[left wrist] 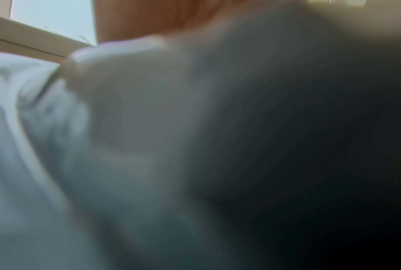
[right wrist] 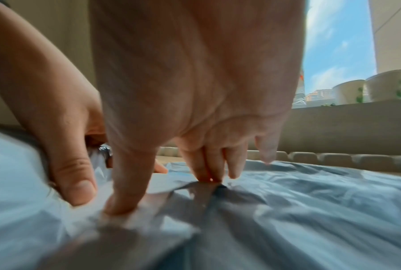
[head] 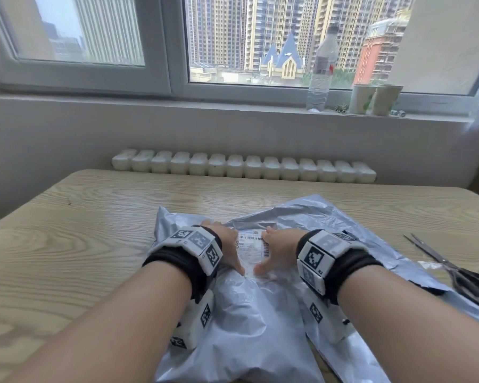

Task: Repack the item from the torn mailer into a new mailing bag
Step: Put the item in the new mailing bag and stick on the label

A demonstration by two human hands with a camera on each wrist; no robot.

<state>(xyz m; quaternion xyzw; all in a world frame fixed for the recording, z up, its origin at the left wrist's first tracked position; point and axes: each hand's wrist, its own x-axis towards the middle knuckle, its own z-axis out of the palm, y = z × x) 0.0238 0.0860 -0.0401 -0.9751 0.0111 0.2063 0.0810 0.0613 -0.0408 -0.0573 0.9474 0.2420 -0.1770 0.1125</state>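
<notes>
Stage: early to middle, by my reading. Your hands are working at the labelled end of a bulging grey plastic mailer (head: pixel 241 313); no item shows outside either bag.

Done: the scissors with dark handles (head: pixel 454 269) lie to the right of the bulging mailer, set down, and a ragged dark edge shows on the plastic nearby, so some cutting or tearing looks finished.

Left: getting the item out (or fully in), then closing the new bag. Which of the two bags is the torn one I cannot tell for certain.

Container 1: the bulging mailer, lying on the pale wood-grain table (head: pixel 67 230), carries a white shipping label with barcodes (head: pixel 250 243) at its far end. It is puffed, so something is probably inside; the contents are hidden.

Container 2: a flat crumpled grey plastic bag (head: pixel 329 217) spreads just right of and behind the bulging mailer, partly under your right wrist. It looks empty.

Item: not visible; judged to be inside the bulging mailer.

Left hand (head: pixel 226 246): fingers extended, laid on the mailer left of the label, pressing. Its wrist view is blurred grey.

Right hand (right wrist: pixel 194 91): fingers straight, tips pressed into the plastic right of the label, thumb apart, gripping nothing.

Risk: thin film may tear further under pressing.
</notes>
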